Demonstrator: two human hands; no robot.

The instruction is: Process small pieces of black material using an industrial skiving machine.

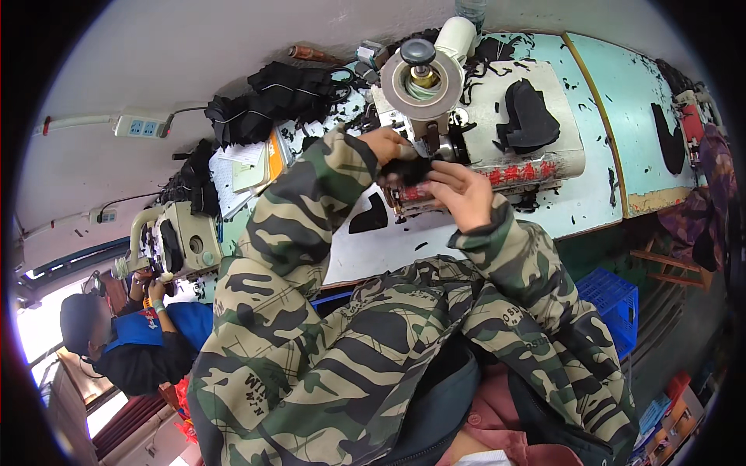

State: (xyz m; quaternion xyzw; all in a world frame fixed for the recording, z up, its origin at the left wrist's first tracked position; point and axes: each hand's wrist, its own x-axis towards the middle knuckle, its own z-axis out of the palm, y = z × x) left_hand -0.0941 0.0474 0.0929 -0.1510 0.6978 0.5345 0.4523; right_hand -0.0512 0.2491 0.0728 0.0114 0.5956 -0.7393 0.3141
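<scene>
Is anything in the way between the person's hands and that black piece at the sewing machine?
Nothing visible. Both the left hand and the right hand already grip the black fabric piece, held right against the sewing machine.

A plain grey-white wall (194, 54) carries a white power strip (142, 126) with its cable. Below it runs a long pale blue painted surface (653, 85), edged in wood and strewn with black scraps. A blue plastic crate (614, 299) stands on the dark floor. Daylight glares through a window (35, 330) at the left.
</scene>
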